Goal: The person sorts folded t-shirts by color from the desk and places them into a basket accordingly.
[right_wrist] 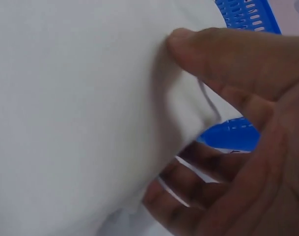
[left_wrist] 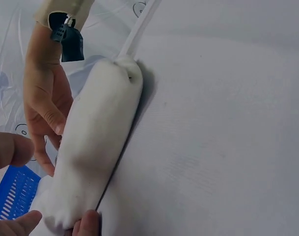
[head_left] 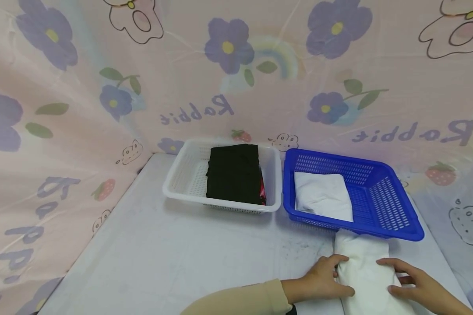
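Note:
A folded white cloth [head_left: 364, 271] lies lengthwise on the table in front of the blue basket, a thick, soft bundle; what garment it is cannot be told. My left hand [head_left: 325, 278] holds its left edge, thumb and fingers curled about the side. At the opposite edge my right hand [head_left: 421, 284] grips the cloth. In the right wrist view the thumb [right_wrist: 208, 51] lies on top of the cloth and the other fingers reach beneath its edge. The left wrist view shows the cloth [left_wrist: 97, 132] as a rounded roll between both hands.
The blue basket [head_left: 407, 218] stands just beyond the cloth, with another folded white cloth [head_left: 323, 194] in its left part. Left of it, a white basket [head_left: 177, 179] holds a folded black cloth [head_left: 232, 173] over something red. A printed curtain [head_left: 260, 87] hangs behind the table.

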{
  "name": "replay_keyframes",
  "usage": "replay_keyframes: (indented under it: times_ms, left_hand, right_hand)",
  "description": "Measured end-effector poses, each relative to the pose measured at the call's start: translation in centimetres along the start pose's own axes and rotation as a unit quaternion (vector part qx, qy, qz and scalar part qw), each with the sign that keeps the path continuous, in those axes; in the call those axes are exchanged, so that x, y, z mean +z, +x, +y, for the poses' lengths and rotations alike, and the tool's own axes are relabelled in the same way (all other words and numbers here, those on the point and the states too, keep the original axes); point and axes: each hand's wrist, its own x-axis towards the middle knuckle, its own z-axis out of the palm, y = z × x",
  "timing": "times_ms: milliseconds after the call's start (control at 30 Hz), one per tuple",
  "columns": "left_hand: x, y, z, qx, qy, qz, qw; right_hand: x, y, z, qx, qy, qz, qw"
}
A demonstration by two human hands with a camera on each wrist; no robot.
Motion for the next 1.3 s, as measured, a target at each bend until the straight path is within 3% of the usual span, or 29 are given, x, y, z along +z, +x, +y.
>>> replay_keyframes:
  times_ms: [100,167,233,333,467,600,733,833,1000,1167,1300]
  left_hand:
    - [0.1,0.3,0.0,0.000,-0.015,-0.002,0.9999]
    - [0.3,0.5,-0.1,-0.013,-0.054,0.005,0.9985]
    - [0.4,0.6,-0.2,-0.026,-0.104,0.013,0.9942]
    - [0.7,0.8,-0.4,-0.038,-0.183,0.021,0.9821]
    - [0.4,0.9,-0.3,-0.037,-0.216,-0.005,0.9756]
    - [-0.4,0.6,-0.1,-0.023,-0.161,-0.035,0.9861]
    - [-0.9,0.5,-0.1,-0.015,-0.082,-0.048,0.9953]
    - [-1.0,0.4,-0.2,-0.017,-0.052,-0.060,0.9967]
    - [-1.3,-0.3,-0.4,-0.018,-0.056,-0.081,0.9950]
    - [-2.3,-1.3,-0.9,-0.020,-0.071,-0.097,0.9926]
    - [-3.4,-2.3,-1.1,0.012,-0.051,-0.118,0.9916]
  right_hand:
    - [0.1,0.1,-0.1,-0.003,-0.016,0.007,0.9998]
    - [0.2,0.1,-0.3,0.010,-0.011,0.006,0.9999]
    - [0.3,0.2,-0.6,0.020,0.002,0.004,0.9998]
    - [0.4,0.0,-0.8,0.026,0.029,0.000,0.9993]
    - [0.8,0.1,-0.9,0.043,0.071,-0.009,0.9965]
    - [1.1,0.2,-1.0,0.067,0.076,-0.014,0.9947]
    - [1.3,0.1,-1.3,0.061,0.097,-0.035,0.9928]
    - [1.4,-0.1,-1.5,0.042,0.115,-0.057,0.9908]
    - [1.7,-0.7,-2.3,-0.001,0.140,-0.093,0.9858]
    - [2.2,-1.1,-3.4,-0.046,0.207,-0.144,0.9665]
    - [2.7,-1.4,-4.2,-0.091,0.288,-0.191,0.9339]
